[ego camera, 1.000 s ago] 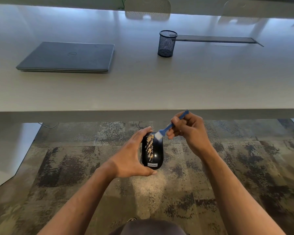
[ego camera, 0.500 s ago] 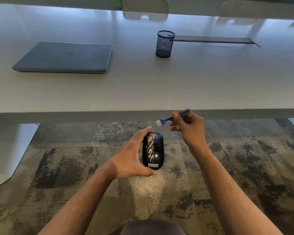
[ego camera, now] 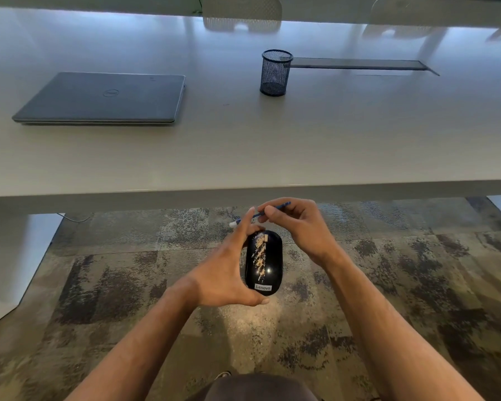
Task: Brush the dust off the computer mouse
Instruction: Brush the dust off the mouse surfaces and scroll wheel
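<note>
While left hand (ego camera: 226,273) grips mouse (ego camera: 263,263) over carpet | right hand (ego camera: 297,227) pinches brush (ego camera: 256,215) | mouse at 6 o'clock of bristles, long axis 12–6, right hand nearer.

Black mouse (ego camera: 263,263) streaked tan; blue brush (ego camera: 272,211); mottled grey carpet (ego camera: 402,285).

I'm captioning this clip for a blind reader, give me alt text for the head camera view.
A left hand holds a black computer mouse streaked with tan dust above patterned carpet, while the right hand pinches a small blue brush just beyond it. Behind, a closed laptop and mesh pen cup sit on a pale desk.
</note>
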`<act>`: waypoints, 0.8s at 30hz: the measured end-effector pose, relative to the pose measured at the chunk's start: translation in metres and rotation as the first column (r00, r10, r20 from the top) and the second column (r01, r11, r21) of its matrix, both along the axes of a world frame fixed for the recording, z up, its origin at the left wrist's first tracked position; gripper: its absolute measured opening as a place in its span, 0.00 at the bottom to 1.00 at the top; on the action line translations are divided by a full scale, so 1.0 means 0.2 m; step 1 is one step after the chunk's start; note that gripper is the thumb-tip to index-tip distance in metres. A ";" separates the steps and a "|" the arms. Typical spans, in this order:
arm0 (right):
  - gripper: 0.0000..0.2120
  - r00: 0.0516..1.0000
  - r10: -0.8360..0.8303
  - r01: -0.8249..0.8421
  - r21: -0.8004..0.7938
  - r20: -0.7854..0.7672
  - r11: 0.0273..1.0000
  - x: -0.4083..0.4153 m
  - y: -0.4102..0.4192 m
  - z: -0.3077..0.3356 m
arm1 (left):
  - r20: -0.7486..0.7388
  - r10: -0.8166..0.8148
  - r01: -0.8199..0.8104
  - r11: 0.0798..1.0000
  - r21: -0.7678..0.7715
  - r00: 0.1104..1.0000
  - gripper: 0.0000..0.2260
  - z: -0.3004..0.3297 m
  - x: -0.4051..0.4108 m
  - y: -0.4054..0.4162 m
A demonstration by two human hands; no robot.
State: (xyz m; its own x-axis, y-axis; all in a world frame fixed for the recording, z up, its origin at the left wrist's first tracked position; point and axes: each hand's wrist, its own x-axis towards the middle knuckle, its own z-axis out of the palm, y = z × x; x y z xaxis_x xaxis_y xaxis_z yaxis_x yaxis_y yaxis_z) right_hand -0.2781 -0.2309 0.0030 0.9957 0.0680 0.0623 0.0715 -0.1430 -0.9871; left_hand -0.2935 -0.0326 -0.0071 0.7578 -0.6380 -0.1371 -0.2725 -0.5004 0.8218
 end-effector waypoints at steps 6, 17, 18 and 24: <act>0.10 0.989 0.147 -0.147 -0.021 -0.010 0.989 0.00 -0.02 0.01 | -0.011 0.008 -0.009 0.999 -0.049 1.000 0.59 -0.02 0.01 0.00; 0.16 0.992 0.125 -0.120 -0.157 0.025 0.980 -0.02 -0.02 -0.05 | -0.062 0.048 -0.053 0.995 -0.089 0.997 0.52 -0.04 0.01 0.02; 0.17 0.991 0.130 -0.124 -0.159 0.024 0.979 -0.02 -0.01 -0.04 | -0.063 0.052 -0.058 0.994 -0.088 0.997 0.52 -0.04 0.01 0.02; 0.27 0.980 0.199 -0.197 -0.218 -0.016 0.956 -0.04 -0.04 -0.04 | -0.102 0.091 -0.100 0.991 -0.085 0.991 0.57 -0.04 0.01 0.03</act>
